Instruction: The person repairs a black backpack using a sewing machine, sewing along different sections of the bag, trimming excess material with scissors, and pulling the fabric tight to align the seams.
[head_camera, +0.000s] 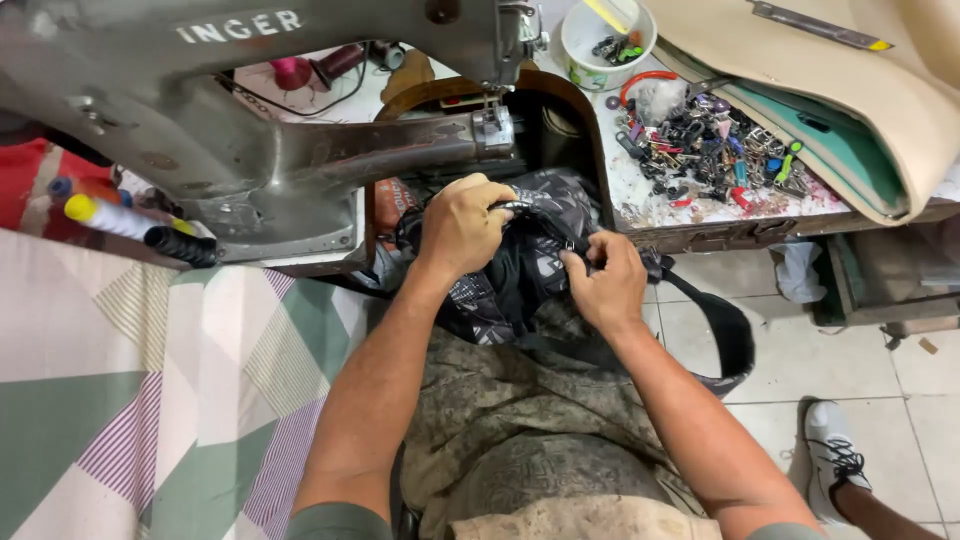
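Black patterned bag (500, 290) at frame centre sits in both hands: left hand (462, 225) closed over its top, right hand (603, 280) pinching the zipper, best kept taut.

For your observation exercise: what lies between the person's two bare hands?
In the head view, dark patterned bag fabric bunches between the left hand and right hand; both grip it.

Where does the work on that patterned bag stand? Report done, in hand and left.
Done: nothing finished shows. In hand: the left hand grips the dark patterned bag at its top edge, and the right hand pinches a small fitting there. Left: the bag sits below the sewing machine, not under its needle.
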